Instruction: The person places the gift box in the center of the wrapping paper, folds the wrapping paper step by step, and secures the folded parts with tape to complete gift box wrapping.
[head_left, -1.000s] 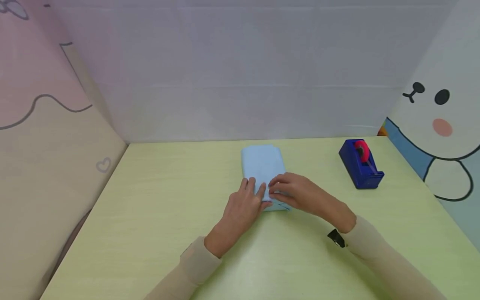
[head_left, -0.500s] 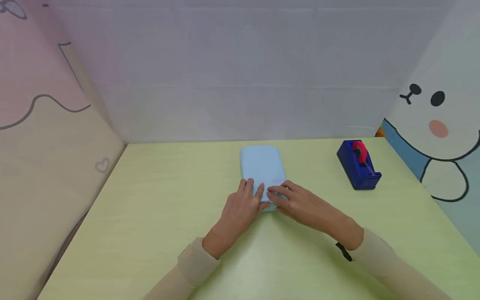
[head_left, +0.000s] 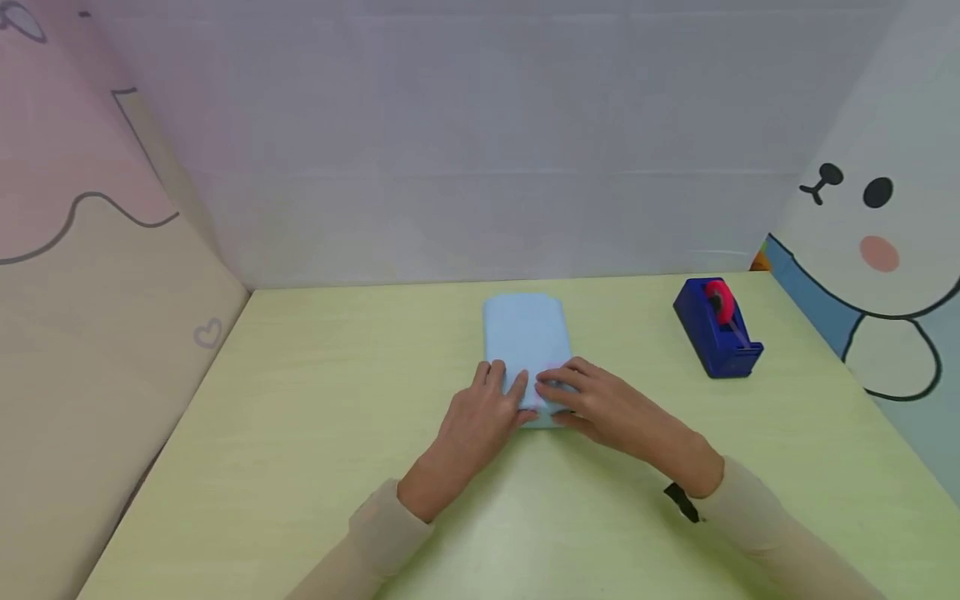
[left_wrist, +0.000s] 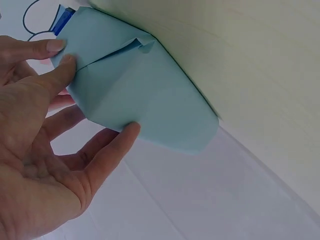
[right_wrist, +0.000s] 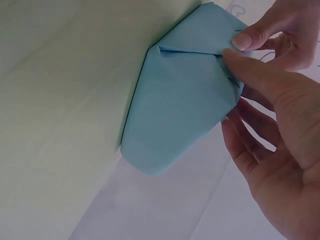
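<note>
Smooth matt paper packet [head_left: 525,329], glossy plastic tape dispenser [head_left: 712,337], smooth tabletop [head_left: 360,375]

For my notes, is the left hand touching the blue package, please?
Touching: in the left wrist view, the left hand rests its thumb on the package.

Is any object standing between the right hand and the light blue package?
Nothing visible: the right hand touches the light blue paper package at its near end. The blue tape dispenser stands apart, to the right.
</note>
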